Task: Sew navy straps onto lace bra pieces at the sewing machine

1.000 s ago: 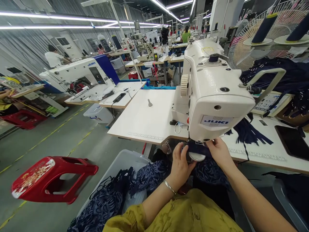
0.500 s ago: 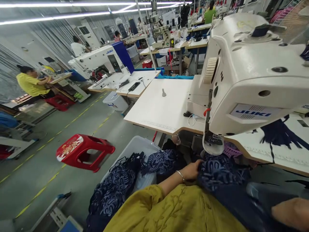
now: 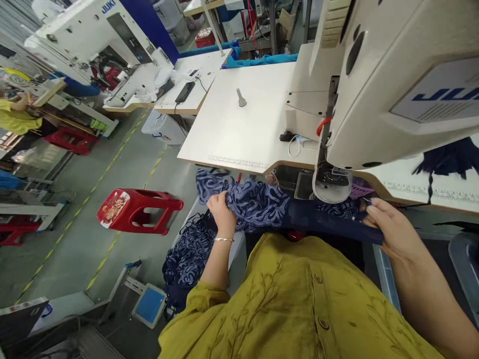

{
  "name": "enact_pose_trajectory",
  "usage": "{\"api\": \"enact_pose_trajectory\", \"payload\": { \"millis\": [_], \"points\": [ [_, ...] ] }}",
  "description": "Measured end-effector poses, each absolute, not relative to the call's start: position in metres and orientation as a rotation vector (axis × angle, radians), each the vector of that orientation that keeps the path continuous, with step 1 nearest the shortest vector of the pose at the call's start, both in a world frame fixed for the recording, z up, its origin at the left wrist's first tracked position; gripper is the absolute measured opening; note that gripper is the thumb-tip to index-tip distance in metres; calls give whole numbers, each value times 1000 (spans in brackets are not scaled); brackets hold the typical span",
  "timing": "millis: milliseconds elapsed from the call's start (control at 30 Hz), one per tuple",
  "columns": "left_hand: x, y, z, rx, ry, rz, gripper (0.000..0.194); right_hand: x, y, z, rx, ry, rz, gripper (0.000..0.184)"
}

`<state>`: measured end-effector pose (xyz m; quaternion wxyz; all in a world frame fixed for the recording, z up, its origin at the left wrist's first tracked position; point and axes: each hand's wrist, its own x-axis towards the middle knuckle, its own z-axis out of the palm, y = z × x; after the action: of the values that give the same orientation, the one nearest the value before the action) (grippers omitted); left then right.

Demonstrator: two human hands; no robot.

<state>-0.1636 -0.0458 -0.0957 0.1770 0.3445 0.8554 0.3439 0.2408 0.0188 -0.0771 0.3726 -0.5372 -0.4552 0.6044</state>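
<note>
A navy bra (image 3: 258, 202) with swirl-patterned cups is stretched across in front of me, below the machine. My left hand (image 3: 223, 212) grips its patterned cup end, fingers closed over the fabric. At the other end, my right hand (image 3: 391, 227) pinches the plain dark band, close to its hook end. The white sewing machine (image 3: 396, 94) stands just above, and its rounded metal arm end (image 3: 332, 184) sits a little beyond the band. More navy patterned bras (image 3: 192, 249) are heaped at lower left, partly over a clear plastic bin.
The white table (image 3: 243, 129) bears a small grey metal piece (image 3: 241, 98). A red stool (image 3: 138, 212) stands on the floor at left. Dark straps (image 3: 451, 158) lie on the right tabletop. Another sewing machine (image 3: 101, 45) stands at upper left, with a person in a yellow sleeve (image 3: 15, 117) beyond.
Both hands have left the machine's arm end. The bra, bunched near my lap half a second ago, is now spread sideways between them. The camera view has tipped downward.
</note>
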Motion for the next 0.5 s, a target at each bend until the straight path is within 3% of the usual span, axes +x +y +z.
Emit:
{"api": "enact_pose_trajectory", "payload": {
  "millis": [100,233,300,500],
  "points": [
    [-147,-68,-126,974,2456,659,36,227,46,-123,-1482,-1230,1430,32],
    [-127,-84,-159,922,2322,277,38,241,60,-192,-1695,-1826,874,42],
    [-130,-83,-161,887,2235,159,37,252,58,-215,-1708,-1974,731,36],
    [-134,-45,-130,850,1826,146,30,270,41,-210,-1645,-1981,697,26]
  ]
}}
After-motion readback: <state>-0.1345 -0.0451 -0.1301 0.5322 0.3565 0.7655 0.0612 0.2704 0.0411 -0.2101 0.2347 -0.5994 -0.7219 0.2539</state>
